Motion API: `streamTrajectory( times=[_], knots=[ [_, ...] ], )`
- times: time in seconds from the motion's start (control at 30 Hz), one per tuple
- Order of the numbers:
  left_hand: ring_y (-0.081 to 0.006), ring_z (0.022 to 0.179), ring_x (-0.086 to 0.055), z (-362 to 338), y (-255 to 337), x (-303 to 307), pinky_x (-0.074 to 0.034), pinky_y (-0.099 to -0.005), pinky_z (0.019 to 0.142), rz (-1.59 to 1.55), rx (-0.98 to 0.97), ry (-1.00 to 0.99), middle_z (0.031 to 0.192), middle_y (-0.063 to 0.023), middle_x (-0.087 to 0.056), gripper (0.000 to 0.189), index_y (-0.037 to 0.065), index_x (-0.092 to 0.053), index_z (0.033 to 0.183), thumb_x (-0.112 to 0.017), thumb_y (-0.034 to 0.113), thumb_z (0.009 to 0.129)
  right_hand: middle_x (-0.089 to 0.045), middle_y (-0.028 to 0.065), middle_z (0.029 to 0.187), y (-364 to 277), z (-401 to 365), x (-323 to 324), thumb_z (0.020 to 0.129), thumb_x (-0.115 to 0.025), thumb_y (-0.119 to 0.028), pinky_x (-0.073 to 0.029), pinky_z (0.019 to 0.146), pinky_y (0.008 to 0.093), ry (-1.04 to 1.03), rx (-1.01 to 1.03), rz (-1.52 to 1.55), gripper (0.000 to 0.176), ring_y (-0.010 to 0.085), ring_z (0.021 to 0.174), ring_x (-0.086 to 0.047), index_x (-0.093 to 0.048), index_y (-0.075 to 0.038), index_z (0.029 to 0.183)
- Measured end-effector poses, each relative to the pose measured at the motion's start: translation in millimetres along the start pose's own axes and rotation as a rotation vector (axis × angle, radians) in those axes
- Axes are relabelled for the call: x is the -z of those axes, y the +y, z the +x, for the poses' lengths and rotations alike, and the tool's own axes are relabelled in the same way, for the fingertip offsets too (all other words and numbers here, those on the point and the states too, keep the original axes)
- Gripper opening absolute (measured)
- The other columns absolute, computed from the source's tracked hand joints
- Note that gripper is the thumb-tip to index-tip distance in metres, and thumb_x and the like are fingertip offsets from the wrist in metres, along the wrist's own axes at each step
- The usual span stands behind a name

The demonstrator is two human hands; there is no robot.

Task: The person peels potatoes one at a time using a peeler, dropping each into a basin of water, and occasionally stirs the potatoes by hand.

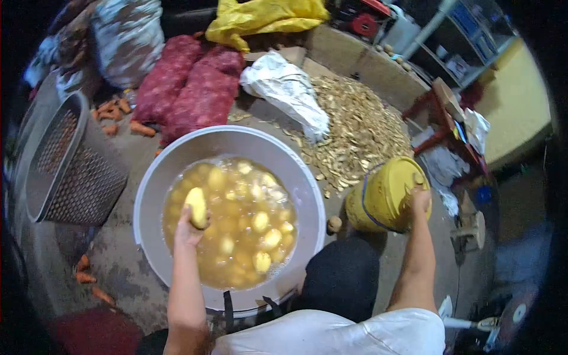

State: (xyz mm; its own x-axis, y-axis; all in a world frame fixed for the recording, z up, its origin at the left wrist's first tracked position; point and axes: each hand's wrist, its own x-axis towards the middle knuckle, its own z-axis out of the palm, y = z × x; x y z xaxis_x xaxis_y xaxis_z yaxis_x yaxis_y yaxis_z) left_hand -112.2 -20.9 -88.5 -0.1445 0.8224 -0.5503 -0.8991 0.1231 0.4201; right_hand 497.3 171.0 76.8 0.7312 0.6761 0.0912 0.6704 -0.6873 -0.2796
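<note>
Head view, right hand (pixel 419 200) blurred, fingers hidden

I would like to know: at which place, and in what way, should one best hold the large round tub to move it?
The best grip is probably the rim of the large round tub, at two opposite points, coming from the left and right sides. The tub is wide and open at the top, and murky water with potatoes inside may spill if it tilts.
</note>
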Motion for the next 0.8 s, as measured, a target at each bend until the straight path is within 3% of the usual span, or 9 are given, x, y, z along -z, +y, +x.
streamTrajectory(
  times=[0.1,0.13,0.2,0.27,0.33,0.4,0.5,0.63,0.8],
  knots=[
    [-0.0272,0.082,-0.056,-10,3,-22,-0.051,-0.0402,0.063,0.197,-0.088,-0.137,0.107,-0.0110,-0.049,0.061,0.018,-0.028,0.130,-0.058,0.009,0.078,-0.058,0.0101,0.098,-25,31,-45,0.074,-0.063,-0.010,-0.044,0.076,0.0271,-0.106,0.597,0.625,0.046,0.0169,0.090,-0.057,-0.041,0.002,0.112],
    [-0.0265,0.085,-0.055,-14,5,-31,-0.052,-0.0380,0.063,0.238,-0.063,-0.221,0.108,-0.0120,-0.049,0.068,0.014,-0.024,0.131,-0.061,0.006,0.074,-0.056,0.0096,0.103,-54,5,-34,0.074,-0.060,-0.004,-0.045,0.078,0.0298,-0.397,0.665,0.759,0.043,0.0189,0.093,-0.056,-0.042,0.001,0.113],
    [-0.0258,0.086,-0.056,-22,1,-57,-0.052,-0.0362,0.063,0.271,-0.101,-0.197,0.109,-0.0130,-0.048,0.075,0.010,-0.024,0.130,-0.065,0.002,0.068,-0.055,0.0114,0.107,-116,-68,-3,0.073,-0.060,-0.001,-0.044,0.081,0.0299,-0.737,0.846,0.731,0.045,0.0208,0.099,-0.054,-0.040,-0.001,0.114],
    [-0.0241,0.082,-0.058,-28,0,-75,-0.053,-0.0335,0.060,0.409,-0.096,-0.184,0.109,-0.0129,-0.049,0.077,0.009,-0.027,0.128,-0.068,-0.002,0.064,-0.054,0.0129,0.109,-170,-154,43,0.071,-0.062,-0.004,-0.045,0.080,0.0295,-0.979,0.757,0.534,0.049,0.0219,0.099,-0.054,-0.040,-0.003,0.115],
    [-0.0228,0.079,-0.059,-28,1,-81,-0.053,-0.0318,0.059,0.439,-0.079,-0.218,0.108,-0.0125,-0.050,0.077,0.008,-0.028,0.128,-0.069,-0.003,0.064,-0.053,0.0150,0.106,-191,-190,34,0.067,-0.069,-0.014,-0.043,0.081,0.0305,-1.174,0.992,0.573,0.063,0.0202,0.091,-0.053,-0.036,-0.002,0.120],
    [-0.0215,0.077,-0.060,-30,1,-87,-0.053,-0.0302,0.057,0.464,-0.061,-0.249,0.107,-0.0122,-0.051,0.078,0.008,-0.028,0.127,-0.069,-0.004,0.063,-0.052,0.0166,0.108,-213,-213,35,0.067,-0.069,-0.015,-0.042,0.086,0.0313,-1.229,1.088,0.223,0.061,0.0214,0.097,-0.052,-0.039,-0.001,0.118],
    [-0.0190,0.075,-0.060,-36,3,-93,-0.053,-0.0276,0.056,0.470,-0.096,-0.295,0.104,-0.0111,-0.052,0.078,0.007,-0.028,0.128,-0.070,-0.002,0.062,-0.055,0.0168,0.107,-231,-248,32,0.067,-0.067,-0.014,-0.044,0.080,0.0363,-1.133,1.278,0.155,0.049,0.0217,0.094,-0.055,-0.045,-0.001,0.109],
    [-0.0168,0.075,-0.059,-38,7,-97,-0.051,-0.0270,0.055,0.474,-0.137,-0.355,0.101,-0.0088,-0.053,0.078,0.007,-0.030,0.126,-0.073,-0.001,0.060,-0.052,0.0131,0.089,-247,-283,27,0.059,-0.059,-0.007,-0.031,0.088,0.0407,-0.463,1.933,0.111,0.038,0.0285,0.094,-0.045,-0.053,-0.006,0.096],
    [-0.0124,0.078,-0.056,-52,12,-117,-0.049,-0.0249,0.059,0.644,-0.171,-0.365,0.098,-0.0057,-0.054,0.076,0.003,-0.036,0.122,-0.075,0.001,0.057,-0.049,0.0109,0.082,-254,-310,16,0.060,-0.059,-0.009,-0.032,0.078,0.0394,-0.220,1.945,0.070,0.024,0.0276,0.088,-0.045,-0.052,-0.008,0.083]
  ],
)
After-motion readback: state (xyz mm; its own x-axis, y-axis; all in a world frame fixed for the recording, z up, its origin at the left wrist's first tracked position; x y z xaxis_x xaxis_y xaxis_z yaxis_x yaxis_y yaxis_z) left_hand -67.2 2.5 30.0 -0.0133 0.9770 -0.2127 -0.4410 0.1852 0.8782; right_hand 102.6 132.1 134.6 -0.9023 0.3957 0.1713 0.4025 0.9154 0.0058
